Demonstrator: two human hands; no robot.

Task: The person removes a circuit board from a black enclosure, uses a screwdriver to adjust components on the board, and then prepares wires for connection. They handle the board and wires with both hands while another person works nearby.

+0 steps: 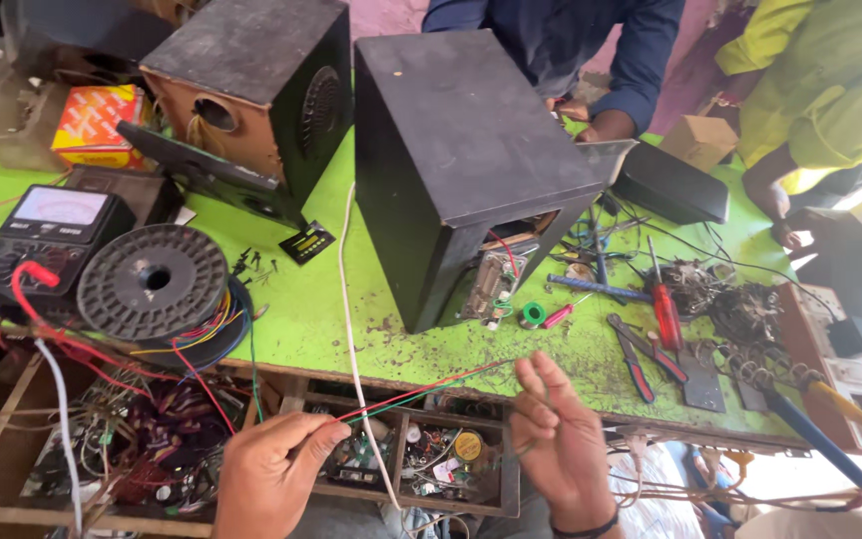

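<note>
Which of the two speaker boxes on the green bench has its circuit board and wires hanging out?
The plain black speaker box on the right; the brown-faced speaker box shows only a round hole.

1. The surface [301,299] was painted bright green, its finish scratched, chipped and dirty.
2. The nearer speaker box [451,150] looked like matt black board, dusty and scuffed.
3. The farther speaker box [251,60] showed bare brown wood at its back.
4. The wire spool [152,282] was ribbed black plastic.
5. The red and green wires [421,389] had smooth plastic sheathing.
6. The screwdriver [664,309] had a glossy red plastic handle.
</note>
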